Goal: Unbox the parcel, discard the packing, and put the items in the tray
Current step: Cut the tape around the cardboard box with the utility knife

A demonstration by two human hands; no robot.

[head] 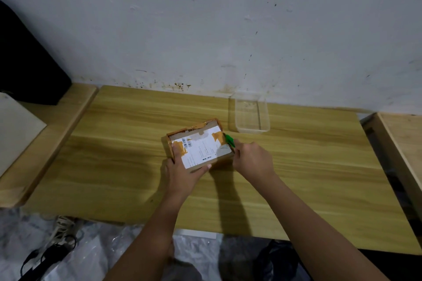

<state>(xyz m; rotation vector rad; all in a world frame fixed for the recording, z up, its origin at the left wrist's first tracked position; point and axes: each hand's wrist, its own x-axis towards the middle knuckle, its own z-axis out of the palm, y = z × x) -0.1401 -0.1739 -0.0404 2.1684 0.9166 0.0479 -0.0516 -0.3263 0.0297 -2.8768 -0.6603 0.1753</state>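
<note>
Wooden table [137, 178] carries our taped box [198, 143] mid-surface, with the clear tray [251, 128] empty just behind it. Our left hand [182, 171] clamps the box's near edge; our right hand [253, 159] grips a green cutter [229, 140] at the right seam. Pressing deep could slash the contents, or slip toward our left fingers.
</note>
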